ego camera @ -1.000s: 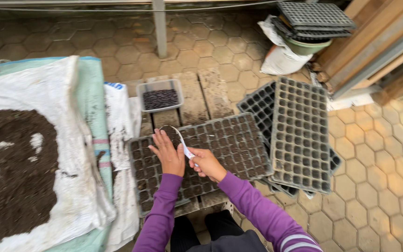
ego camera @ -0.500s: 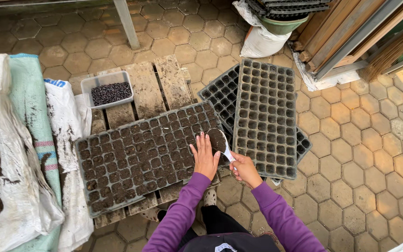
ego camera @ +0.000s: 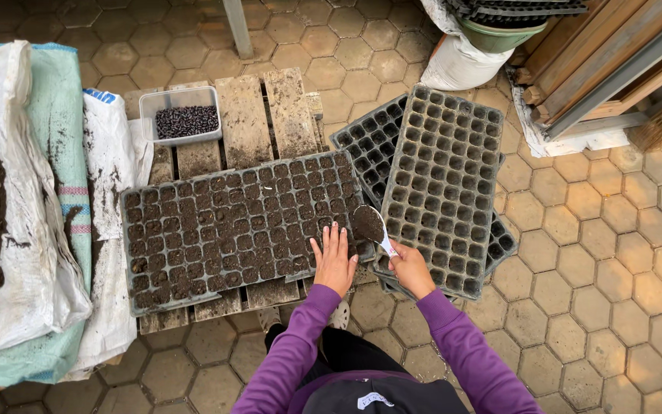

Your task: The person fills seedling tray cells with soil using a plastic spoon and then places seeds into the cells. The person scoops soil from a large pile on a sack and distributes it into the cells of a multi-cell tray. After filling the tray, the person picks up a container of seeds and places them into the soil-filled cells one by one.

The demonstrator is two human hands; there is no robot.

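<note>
The scoop (ego camera: pixel 369 225) of soil sits over the near right corner of the filled seed tray (ego camera: pixel 239 226), gripped by its handle in my right hand (ego camera: pixel 410 264). My left hand (ego camera: pixel 334 259) lies flat, fingers spread, on that tray's edge just beside it. Empty trays (ego camera: pixel 442 184) are stacked to the right.

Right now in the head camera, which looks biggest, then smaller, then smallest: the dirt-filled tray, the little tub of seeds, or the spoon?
1. Dirt-filled tray
2. Tub of seeds
3. Spoon, in the right hand

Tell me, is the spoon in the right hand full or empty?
Full: the white spoon, held by the right hand, carries a dark heap of soil over the filled seedling tray.
</note>
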